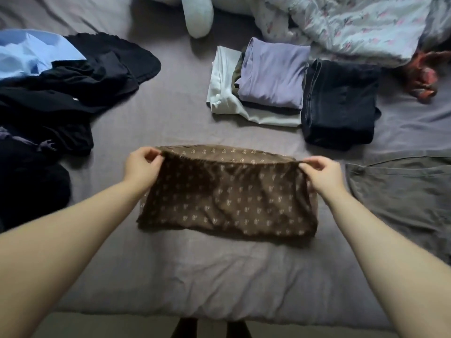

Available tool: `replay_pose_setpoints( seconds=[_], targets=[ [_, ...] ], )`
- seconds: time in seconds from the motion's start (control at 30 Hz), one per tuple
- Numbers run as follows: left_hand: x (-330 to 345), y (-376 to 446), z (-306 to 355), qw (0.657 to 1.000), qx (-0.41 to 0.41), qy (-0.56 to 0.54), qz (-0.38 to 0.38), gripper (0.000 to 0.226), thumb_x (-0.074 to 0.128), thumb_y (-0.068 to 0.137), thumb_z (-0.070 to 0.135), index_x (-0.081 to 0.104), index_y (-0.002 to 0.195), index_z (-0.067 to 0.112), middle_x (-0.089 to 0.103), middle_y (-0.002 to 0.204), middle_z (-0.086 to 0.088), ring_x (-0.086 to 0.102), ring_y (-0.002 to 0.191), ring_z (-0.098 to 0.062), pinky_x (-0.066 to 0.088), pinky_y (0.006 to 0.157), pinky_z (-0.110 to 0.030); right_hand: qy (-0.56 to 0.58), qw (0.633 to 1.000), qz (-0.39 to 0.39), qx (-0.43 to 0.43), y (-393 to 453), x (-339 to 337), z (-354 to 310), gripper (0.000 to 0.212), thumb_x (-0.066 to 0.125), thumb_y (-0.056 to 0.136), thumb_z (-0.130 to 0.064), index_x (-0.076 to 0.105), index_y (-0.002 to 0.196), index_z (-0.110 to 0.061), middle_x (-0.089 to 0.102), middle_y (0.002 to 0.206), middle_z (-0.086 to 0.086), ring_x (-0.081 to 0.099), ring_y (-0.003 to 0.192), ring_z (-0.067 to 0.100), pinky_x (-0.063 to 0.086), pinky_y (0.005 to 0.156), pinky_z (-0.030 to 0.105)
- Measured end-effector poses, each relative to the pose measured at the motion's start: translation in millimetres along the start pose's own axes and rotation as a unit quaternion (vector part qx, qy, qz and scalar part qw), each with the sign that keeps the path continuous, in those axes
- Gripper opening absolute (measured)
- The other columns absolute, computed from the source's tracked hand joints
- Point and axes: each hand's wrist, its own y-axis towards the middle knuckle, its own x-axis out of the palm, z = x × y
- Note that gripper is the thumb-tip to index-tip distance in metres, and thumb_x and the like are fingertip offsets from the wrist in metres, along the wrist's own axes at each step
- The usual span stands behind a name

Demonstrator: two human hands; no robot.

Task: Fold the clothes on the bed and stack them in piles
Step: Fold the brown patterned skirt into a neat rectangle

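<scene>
A brown garment with small pale flowers [227, 198] lies across the middle of the grey bed [185, 272], its far edge lifted. My left hand [142, 167] pinches the far left corner and my right hand [322, 173] pinches the far right corner. Behind it stands a folded pile with a lilac top [273, 74] over olive and white pieces [224, 93]. Next to that pile, on its right, is a folded stack of dark clothes [341, 103]. An unfolded heap of black clothes [61, 98] with a light blue shirt [26, 52] lies at the left.
A grey-olive garment [402, 198] lies flat at the right. A floral duvet [353, 25] is bunched at the back right, with a red patterned cloth [424, 76] beside it. A white plush limb [197, 15] hangs in at the back. The bed's near edge runs along the bottom.
</scene>
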Motion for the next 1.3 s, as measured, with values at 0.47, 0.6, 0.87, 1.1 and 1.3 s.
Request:
replay_pose_setpoints(
  seconds=[0.47,0.6,0.87,1.1,1.3],
  targets=[
    [85,-61,-71,0.938,0.038,0.328,-0.109,0.059,0.043,0.096,0.045,0.028,0.149,0.025,0.013,0.160,-0.002,0.004,0.148,-0.022,0.005,0.116,-0.052,-0.095,0.960,0.172,0.201,-48,41,86,0.085,0.076,0.073,-0.049,0.040,0.140,-0.013,0.037,0.143,0.016,0.035,0.133,0.035,0.027,0.109,0.047],
    [92,-70,-65,0.916,0.105,0.372,-0.106,0.061,0.046,0.093,0.045,0.037,0.146,0.017,0.026,0.156,-0.013,0.018,0.145,-0.032,0.014,0.113,-0.058,0.005,0.962,0.093,0.258,-57,30,99,0.078,0.081,0.074,-0.038,0.043,0.135,-0.008,0.054,0.124,0.007,0.054,0.111,0.023,0.041,0.100,0.032],
    [153,-109,-8,0.833,0.260,0.375,-0.313,0.057,0.030,0.100,0.045,0.013,0.152,0.031,-0.003,0.162,0.000,-0.007,0.148,-0.021,-0.005,0.117,-0.052,0.087,0.995,0.031,-0.025,-67,68,0,0.037,0.063,0.081,0.004,0.059,0.115,-0.011,0.062,0.097,-0.009,0.056,0.079,-0.011,0.044,0.080,0.006],
    [124,-109,-50,0.866,0.300,0.359,-0.180,0.060,0.050,0.071,0.037,0.064,0.122,0.009,0.066,0.117,-0.009,0.052,0.122,-0.032,0.031,0.107,-0.052,-0.237,0.927,-0.258,-0.136,-91,157,-29,0.059,0.056,0.085,-0.025,0.040,0.140,-0.035,0.055,0.135,-0.004,0.050,0.124,0.020,0.042,0.098,0.033],
    [92,-118,-112,0.926,0.222,0.285,-0.110,0.053,0.038,0.083,0.033,0.060,0.123,0.007,0.055,0.134,-0.014,0.039,0.129,-0.028,0.028,0.108,-0.045,-0.233,0.929,-0.248,-0.145,-93,178,-2,0.061,0.061,0.086,-0.049,0.043,0.140,-0.026,0.055,0.122,-0.001,0.053,0.115,0.021,0.041,0.099,0.038]
  ],
)
